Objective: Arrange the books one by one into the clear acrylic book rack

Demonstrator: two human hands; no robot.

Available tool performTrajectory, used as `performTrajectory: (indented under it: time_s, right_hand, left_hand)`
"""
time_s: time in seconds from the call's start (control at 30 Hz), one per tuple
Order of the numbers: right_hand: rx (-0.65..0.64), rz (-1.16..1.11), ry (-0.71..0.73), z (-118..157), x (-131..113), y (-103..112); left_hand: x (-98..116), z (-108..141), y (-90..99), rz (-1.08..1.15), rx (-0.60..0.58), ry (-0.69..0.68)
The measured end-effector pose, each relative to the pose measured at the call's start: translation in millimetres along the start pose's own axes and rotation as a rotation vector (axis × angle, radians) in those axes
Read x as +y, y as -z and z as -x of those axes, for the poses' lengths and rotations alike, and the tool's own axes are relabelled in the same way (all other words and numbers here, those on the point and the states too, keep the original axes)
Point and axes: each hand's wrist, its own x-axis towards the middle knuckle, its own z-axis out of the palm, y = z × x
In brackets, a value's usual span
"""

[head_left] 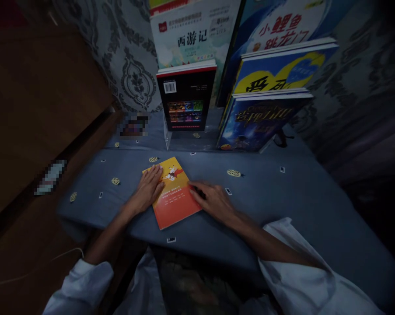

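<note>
An orange and yellow book (176, 191) lies closed on the blue tablecloth, tilted a little, with small white figures and upside-down print on its cover. Across its left edge my left hand (149, 187) rests flat, fingers stretched out over the cover. My right hand (214, 200) is at the book's right edge, its fingers bent and the thumb and forefinger closed on that edge. How much of the book is between those fingers is partly hidden.
Behind the book stands a clear book rack (168, 139) with a black book (186, 98), a dark blue book (259, 122), a yellow and blue book (282, 70) and taller ones behind. A patterned blue tablecloth (259, 197) covers the table. Brown wooden furniture (36, 109) borders it at left.
</note>
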Motion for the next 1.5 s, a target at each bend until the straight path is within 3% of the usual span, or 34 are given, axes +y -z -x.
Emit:
performTrajectory:
  time_s: [0.2,0.47,0.8,0.97,1.17,1.5]
  right_hand:
    - [0.034,-0.01,0.071,-2,5,-1]
    - [0.042,-0.123,0.078,-4,3,3]
    - [0.054,-0.223,0.014,-7,6,4]
    - [0.065,-0.245,-0.038,-9,7,6]
    - [0.095,-0.291,-0.08,-11,9,7]
    - [0.189,-0.236,-0.12,-12,19,5]
  left_hand:
    - [0,11,-15.5,-0.03,0.224,0.157]
    - [0,-8,-11.9,-0.102,0.108,0.142]
    - [2,-57,-0.3,-0.096,-0.079,-0.116]
    - [10,-67,6.0,-0.085,-0.156,-0.221]
    - [25,-56,8.8,-0.053,-0.219,-0.393]
    - [68,-13,14.4,-0.053,-0.328,-0.652]
